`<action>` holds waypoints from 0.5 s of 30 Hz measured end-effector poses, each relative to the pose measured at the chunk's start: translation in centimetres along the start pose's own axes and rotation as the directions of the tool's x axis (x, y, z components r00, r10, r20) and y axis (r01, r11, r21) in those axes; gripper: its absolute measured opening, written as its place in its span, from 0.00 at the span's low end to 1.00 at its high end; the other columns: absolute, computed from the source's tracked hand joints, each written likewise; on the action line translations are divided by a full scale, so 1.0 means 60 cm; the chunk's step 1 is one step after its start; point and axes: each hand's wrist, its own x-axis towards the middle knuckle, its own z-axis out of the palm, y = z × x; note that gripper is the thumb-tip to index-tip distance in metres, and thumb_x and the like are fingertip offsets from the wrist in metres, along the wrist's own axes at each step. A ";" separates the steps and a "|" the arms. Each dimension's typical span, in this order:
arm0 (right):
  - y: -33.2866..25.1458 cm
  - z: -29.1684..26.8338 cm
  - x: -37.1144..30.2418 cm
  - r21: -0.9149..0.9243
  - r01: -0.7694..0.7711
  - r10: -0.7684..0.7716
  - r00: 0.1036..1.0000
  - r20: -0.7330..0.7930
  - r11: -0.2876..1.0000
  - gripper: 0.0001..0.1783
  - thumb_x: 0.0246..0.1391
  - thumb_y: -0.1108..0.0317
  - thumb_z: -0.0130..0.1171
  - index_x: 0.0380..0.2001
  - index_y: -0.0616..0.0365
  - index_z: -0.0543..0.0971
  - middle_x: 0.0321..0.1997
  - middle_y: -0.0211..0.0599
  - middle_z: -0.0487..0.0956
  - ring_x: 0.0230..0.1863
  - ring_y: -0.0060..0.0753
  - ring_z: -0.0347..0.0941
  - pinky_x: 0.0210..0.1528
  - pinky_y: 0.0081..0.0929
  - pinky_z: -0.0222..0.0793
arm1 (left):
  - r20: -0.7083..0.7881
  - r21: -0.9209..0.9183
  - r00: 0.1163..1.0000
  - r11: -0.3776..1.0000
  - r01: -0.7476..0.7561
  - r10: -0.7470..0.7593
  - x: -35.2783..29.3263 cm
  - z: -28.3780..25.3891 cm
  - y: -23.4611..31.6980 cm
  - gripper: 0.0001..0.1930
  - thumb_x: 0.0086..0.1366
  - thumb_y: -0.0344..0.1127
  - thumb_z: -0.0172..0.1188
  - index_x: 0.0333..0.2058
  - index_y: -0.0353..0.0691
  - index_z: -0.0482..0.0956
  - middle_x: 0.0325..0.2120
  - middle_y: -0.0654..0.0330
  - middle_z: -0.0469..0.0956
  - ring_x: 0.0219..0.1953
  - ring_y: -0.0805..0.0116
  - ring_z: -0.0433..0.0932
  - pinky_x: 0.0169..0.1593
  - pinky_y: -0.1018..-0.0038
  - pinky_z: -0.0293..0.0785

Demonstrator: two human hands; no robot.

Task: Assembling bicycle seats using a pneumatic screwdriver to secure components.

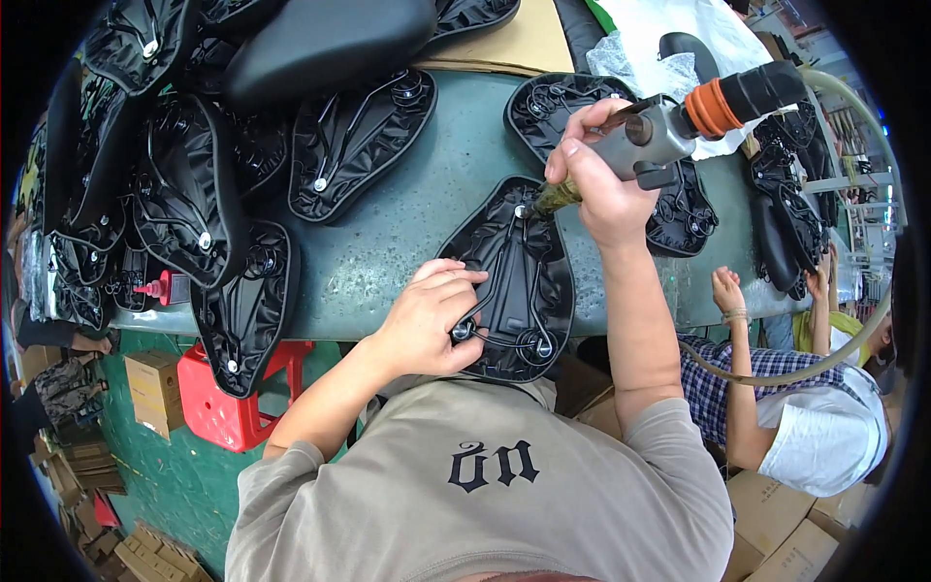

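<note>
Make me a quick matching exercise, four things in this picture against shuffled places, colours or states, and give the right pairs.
1. Left hand
2. Right hand
3. Plastic stool
4. Cardboard box near the stool

A. Red
B. Gripping the power tool
C. Brown, on the green floor
D. Touching an upturned saddle

Pairs: 1-D, 2-B, 3-A, 4-C
</note>
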 end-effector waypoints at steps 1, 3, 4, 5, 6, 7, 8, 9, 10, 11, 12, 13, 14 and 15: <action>0.006 -0.003 0.003 0.045 -0.004 0.004 1.000 -0.011 0.999 0.14 0.54 0.85 0.57 0.44 0.64 0.72 0.30 0.37 0.77 0.25 0.25 0.76 0.27 0.24 0.75 | -0.001 -0.005 1.000 1.000 0.001 -0.001 0.001 0.000 -0.002 0.10 0.46 0.33 0.68 0.25 0.38 0.76 0.34 0.49 0.83 0.52 0.51 0.83 0.63 0.52 0.71; 0.014 -0.005 0.007 0.092 -0.013 0.014 1.000 -0.019 0.996 0.15 0.54 0.86 0.57 0.45 0.64 0.71 0.30 0.37 0.77 0.25 0.25 0.76 0.27 0.24 0.75 | 0.009 -0.016 1.000 1.000 0.003 -0.003 -0.001 -0.001 -0.007 0.11 0.46 0.33 0.68 0.25 0.37 0.75 0.34 0.49 0.83 0.51 0.51 0.83 0.62 0.52 0.71; 0.016 -0.005 0.007 0.100 0.003 -0.002 1.000 -0.008 0.995 0.15 0.54 0.86 0.56 0.45 0.64 0.71 0.30 0.37 0.77 0.24 0.26 0.76 0.27 0.24 0.75 | 0.008 -0.017 1.000 1.000 0.010 -0.010 -0.001 -0.001 -0.007 0.11 0.46 0.33 0.68 0.25 0.37 0.75 0.34 0.49 0.83 0.51 0.51 0.83 0.62 0.52 0.71; 0.018 -0.004 0.007 0.110 0.018 -0.018 1.000 0.003 0.994 0.16 0.54 0.86 0.56 0.46 0.64 0.70 0.30 0.37 0.76 0.24 0.26 0.76 0.27 0.25 0.75 | 0.012 -0.004 1.000 1.000 0.010 -0.010 0.000 -0.002 -0.005 0.11 0.46 0.34 0.68 0.24 0.37 0.75 0.33 0.49 0.82 0.51 0.51 0.83 0.62 0.52 0.71; 0.015 -0.002 0.006 0.079 0.006 -0.005 1.000 -0.010 0.997 0.14 0.54 0.85 0.57 0.43 0.64 0.71 0.30 0.37 0.77 0.24 0.26 0.76 0.27 0.25 0.75 | 0.018 0.004 1.000 1.000 0.008 -0.008 0.002 -0.003 -0.003 0.11 0.46 0.34 0.68 0.24 0.37 0.75 0.33 0.49 0.82 0.51 0.51 0.83 0.62 0.52 0.71; 0.017 -0.001 0.010 0.079 -0.001 0.002 1.000 -0.010 0.997 0.14 0.54 0.85 0.57 0.43 0.64 0.71 0.30 0.37 0.77 0.24 0.26 0.76 0.27 0.25 0.75 | 0.020 0.000 1.000 1.000 0.014 -0.014 0.003 -0.003 -0.002 0.11 0.46 0.34 0.68 0.24 0.37 0.75 0.33 0.49 0.82 0.51 0.51 0.83 0.62 0.52 0.71; 0.021 0.000 0.017 0.092 -0.026 0.025 1.000 0.016 0.995 0.12 0.54 0.85 0.57 0.41 0.64 0.72 0.29 0.37 0.77 0.24 0.25 0.76 0.27 0.24 0.74 | 0.013 0.000 1.000 1.000 0.012 -0.012 0.005 -0.004 -0.002 0.11 0.46 0.34 0.68 0.24 0.37 0.75 0.33 0.49 0.82 0.51 0.52 0.83 0.62 0.52 0.71; 0.023 0.000 0.024 0.103 -0.049 0.045 0.998 0.042 0.993 0.10 0.54 0.84 0.58 0.39 0.64 0.73 0.29 0.36 0.78 0.24 0.25 0.76 0.27 0.24 0.74 | 0.006 -0.001 1.000 1.000 0.007 -0.007 0.008 -0.003 -0.003 0.11 0.46 0.34 0.68 0.24 0.36 0.75 0.32 0.50 0.82 0.51 0.52 0.83 0.63 0.52 0.71; 0.019 0.008 0.030 0.036 -0.095 0.094 0.995 0.028 0.995 0.07 0.54 0.83 0.59 0.36 0.64 0.74 0.27 0.36 0.79 0.23 0.24 0.76 0.26 0.24 0.73 | 0.007 -0.004 1.000 1.000 0.010 -0.010 0.009 -0.002 -0.004 0.11 0.46 0.34 0.68 0.24 0.36 0.75 0.32 0.50 0.82 0.51 0.52 0.83 0.63 0.52 0.71; 0.018 0.010 0.034 0.019 -0.120 0.119 0.992 0.038 0.993 0.06 0.54 0.82 0.59 0.35 0.64 0.75 0.26 0.36 0.79 0.22 0.24 0.77 0.27 0.24 0.73 | 0.024 0.008 1.000 1.000 0.006 -0.007 0.010 -0.002 -0.005 0.12 0.46 0.34 0.69 0.24 0.36 0.75 0.33 0.50 0.82 0.51 0.52 0.83 0.63 0.52 0.71; 0.021 0.007 0.038 -0.007 -0.109 0.109 0.993 0.055 0.994 0.06 0.54 0.81 0.59 0.35 0.65 0.75 0.26 0.36 0.79 0.22 0.24 0.77 0.26 0.24 0.73 | 0.042 0.023 0.999 1.000 0.003 -0.004 0.009 -0.004 -0.006 0.12 0.46 0.34 0.69 0.25 0.36 0.75 0.33 0.50 0.82 0.51 0.52 0.83 0.63 0.52 0.71; 0.024 0.004 0.041 -0.034 -0.096 0.099 0.992 0.073 0.995 0.06 0.55 0.81 0.59 0.36 0.65 0.75 0.25 0.36 0.79 0.22 0.25 0.77 0.26 0.24 0.73 | 0.042 0.023 0.999 1.000 0.006 -0.007 0.009 -0.004 -0.006 0.12 0.46 0.34 0.69 0.25 0.36 0.75 0.33 0.50 0.82 0.51 0.52 0.83 0.63 0.52 0.71; 0.025 0.001 0.040 -0.033 -0.098 0.100 0.992 0.073 0.995 0.06 0.55 0.81 0.59 0.36 0.65 0.75 0.25 0.36 0.79 0.22 0.25 0.77 0.26 0.24 0.73 | 0.024 0.011 1.000 1.000 0.014 -0.014 0.008 -0.002 -0.005 0.12 0.45 0.34 0.69 0.25 0.36 0.75 0.33 0.50 0.82 0.50 0.52 0.83 0.63 0.52 0.71; 0.026 0.000 0.039 -0.008 -0.096 0.097 0.994 0.046 0.995 0.05 0.55 0.80 0.59 0.35 0.65 0.75 0.25 0.37 0.80 0.22 0.25 0.77 0.26 0.24 0.73 | 0.006 0.000 1.000 1.000 0.022 -0.022 0.007 -0.001 -0.005 0.13 0.45 0.34 0.69 0.26 0.37 0.75 0.34 0.50 0.82 0.50 0.52 0.83 0.63 0.52 0.71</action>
